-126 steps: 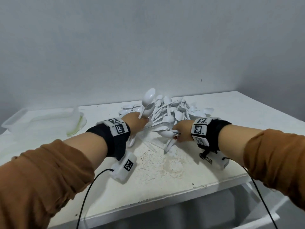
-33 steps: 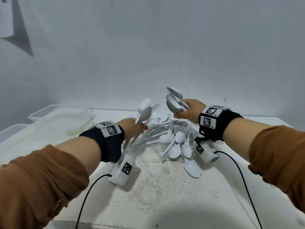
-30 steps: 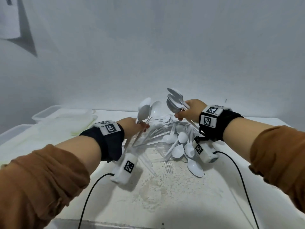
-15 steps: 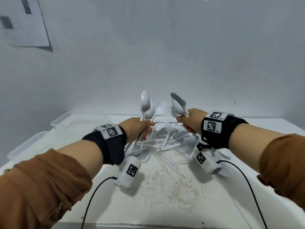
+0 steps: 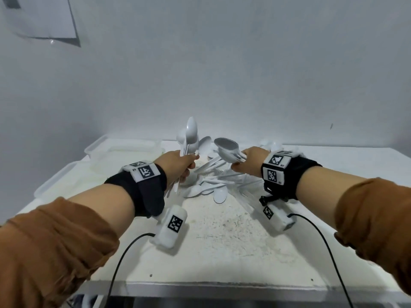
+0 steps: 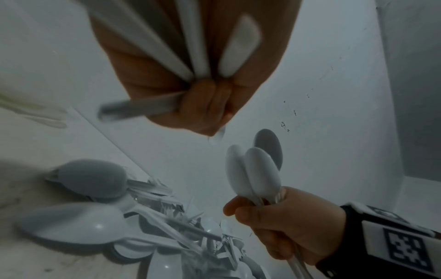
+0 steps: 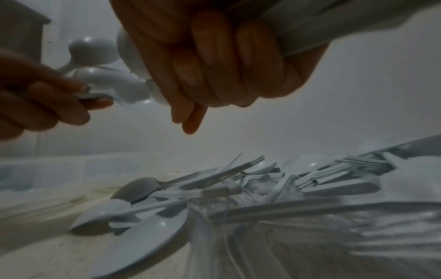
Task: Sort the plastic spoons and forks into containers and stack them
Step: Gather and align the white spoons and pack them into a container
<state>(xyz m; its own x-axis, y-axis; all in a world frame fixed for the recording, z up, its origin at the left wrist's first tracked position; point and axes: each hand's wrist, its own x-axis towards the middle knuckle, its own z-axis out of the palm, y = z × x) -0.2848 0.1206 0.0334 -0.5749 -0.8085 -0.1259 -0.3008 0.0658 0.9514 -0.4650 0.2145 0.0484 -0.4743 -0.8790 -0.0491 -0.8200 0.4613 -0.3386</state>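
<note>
Head view. The left hand [image 5: 178, 165] is clenching its grip around a bundle of white spoons [image 5: 189, 138], bowls standing upright. At 3 o'clock from it, apart, the right hand [image 5: 246, 163] is grasping a second spoon bundle [image 5: 226, 147], bowls tilting toward 10 o'clock. Below and between both hands, a loose pile of plastic spoons and forks [image 5: 213, 185] is lying on the white surface [image 5: 222, 252]. Clear containers [image 5: 100, 147] are sitting at 10 o'clock from the pile, along the surface's left edge. A paper sheet [image 5: 42, 17] is hanging on the wall.
</note>
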